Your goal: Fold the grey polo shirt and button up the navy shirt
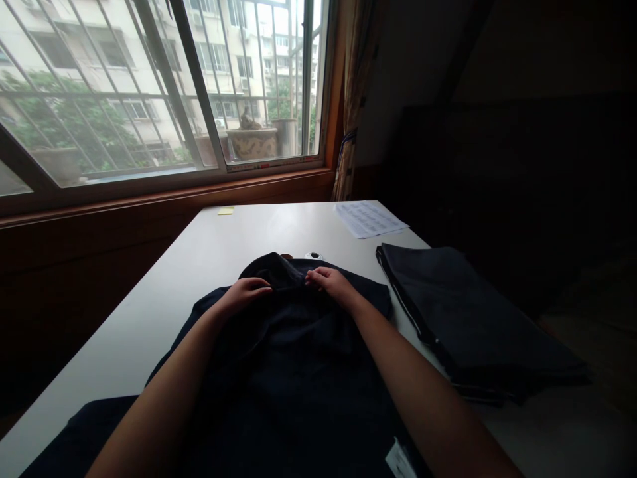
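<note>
A dark navy garment (pixel 293 358) lies spread on the white table (pixel 199 265) in front of me. Its far end is bunched up into a raised fold (pixel 271 265). My left hand (pixel 246 292) rests on the left side of that fold with its fingers curled onto the cloth. My right hand (pixel 331 282) pinches the cloth on the right side of the fold. A white tag (pixel 401 458) shows at the garment's near edge.
A stack of folded dark garments (pixel 472 325) sits at the right of the table. A printed sheet of paper (pixel 371 218) lies at the far right corner and a yellow sticky note (pixel 225 211) at the far edge. A small round object (pixel 313 255) lies beyond the garment. A barred window is behind.
</note>
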### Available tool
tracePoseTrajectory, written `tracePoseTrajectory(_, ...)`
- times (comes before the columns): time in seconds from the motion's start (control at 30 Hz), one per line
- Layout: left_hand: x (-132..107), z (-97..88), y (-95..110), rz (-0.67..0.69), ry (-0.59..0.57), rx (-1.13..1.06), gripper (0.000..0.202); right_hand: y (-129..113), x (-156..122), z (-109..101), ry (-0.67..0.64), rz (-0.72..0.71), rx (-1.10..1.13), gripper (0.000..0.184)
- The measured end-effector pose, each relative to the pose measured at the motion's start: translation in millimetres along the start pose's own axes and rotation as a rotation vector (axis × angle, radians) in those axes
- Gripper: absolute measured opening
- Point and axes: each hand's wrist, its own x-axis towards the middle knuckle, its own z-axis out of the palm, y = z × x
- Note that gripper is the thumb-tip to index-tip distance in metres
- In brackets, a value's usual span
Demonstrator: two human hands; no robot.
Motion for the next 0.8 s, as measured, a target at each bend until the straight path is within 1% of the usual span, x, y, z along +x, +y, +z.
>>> tracePoseTrajectory(0.03,-0.2,0.5,-0.6,0.001,0.0,0.001,0.053,-1.4,-1.3,1.7,-0.007,-0.009,-0.023,0.033)
tracePoseTrajectory(0.13,0.2,1.8,-2.9,0.019,-0.001,-0.006,0.052,-6.5,-6.1,9.0,-0.021,-0.05,-0.083,0.024)
tracePoseTrajectory(0.17,0.6,2.1,-3.7,0.027,0.001,-0.006,0.052,-8.1,-7.6,11.8,-0.028,-0.07,-0.11,0.025)
tracePoseTrajectory(0.33,1.6,2.2,-4.2,0.05,-0.013,-0.024,0.05,-12.9,-11.5,26.3,-0.045,-0.193,-0.323,0.051)
tracePoseTrajectory(0.4,1.4,2.1,-3.2,0.08,-0.005,-0.025,0.049,-15.2,-12.0,32.2,-0.029,-0.239,-0.385,0.056)
tracePoseTrajectory(0.47,1.2,2.1,-2.8,0.104,0.012,-0.016,0.047,-18.9,-13.4,37.9,-0.011,-0.271,-0.46,0.053)
tracePoseTrajectory(0.6,1.2,2.0,-4.2,0.098,0.001,0.005,0.045,-29.5,-20.1,45.5,0.008,-0.263,-0.707,0.044)
tracePoseTrajectory(0.7,1.6,1.3,-5.0,0.082,-0.02,0.023,0.046,-36.8,-25.6,47.2,-0.047,-0.328,-0.928,0.035)
tracePoseTrajectory(0.8,2.2,-0.3,-3.6,0.075,-0.032,0.029,0.047,-40.8,-27.7,46.5,-0.093,-0.397,-1.088,0.026)
